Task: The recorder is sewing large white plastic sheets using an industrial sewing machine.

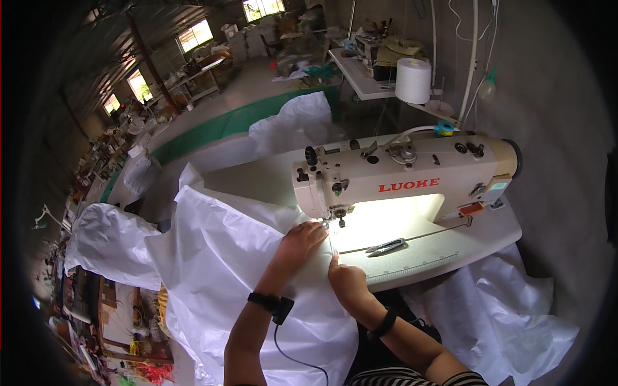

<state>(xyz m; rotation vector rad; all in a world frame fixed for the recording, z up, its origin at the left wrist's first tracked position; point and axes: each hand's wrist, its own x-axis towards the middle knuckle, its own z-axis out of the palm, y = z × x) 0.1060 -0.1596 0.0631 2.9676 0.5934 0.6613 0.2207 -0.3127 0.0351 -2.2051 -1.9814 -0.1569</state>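
Observation:
A large white plastic-like sheet (219, 251) spreads over the left of the sewing table and hangs toward me. Its right edge runs up to the needle area of a white sewing machine (360, 177), whose lamp lights the bed. My left hand (301, 244) lies on the sheet, fingers stretched flat beside the presser foot. Closer to me, my right hand (351, 283) grips the sheet's edge, index finger pointing toward the needle and the other fingers curled. The exact pinch is hidden. Thread snips (386, 248) rest on the machine bed, just right of my hands.
A printed ruler strip (412, 266) follows the table's front edge. More white sheeting (496, 315) hangs at the right, and a white bundle (112, 244) sits at the left. Behind the machine stands a thread cone (412, 81). A cable trails from my left wristband (273, 305).

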